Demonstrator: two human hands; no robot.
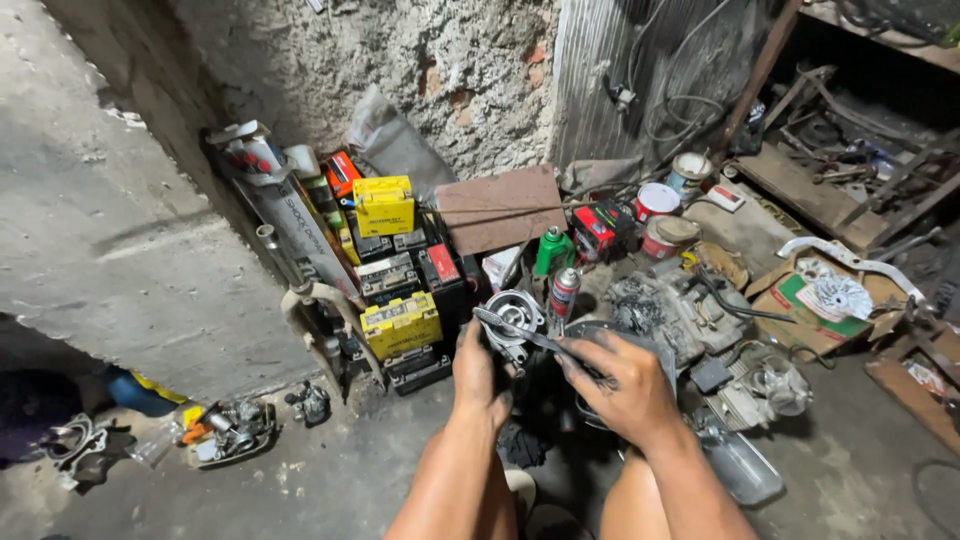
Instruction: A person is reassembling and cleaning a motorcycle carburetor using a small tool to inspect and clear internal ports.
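Note:
My left hand (478, 372) grips a round silver metal engine part (513, 312) from below, holding it above the floor. My right hand (622, 385), smeared with black grease, holds a thin dark strip or gasket (520, 334) that runs from its fingers across the front of the metal part. Both forearms come up from the bottom of the head view. Under the hands lie dark greasy parts, partly hidden by my hands.
Yellow and black batteries (400, 325) are stacked against the rough wall at left. Spray cans (564, 291), tins (656, 201), an engine block (680, 310) and a cardboard box (820, 305) lie to the right. Small parts (228, 428) sit on the concrete floor at left.

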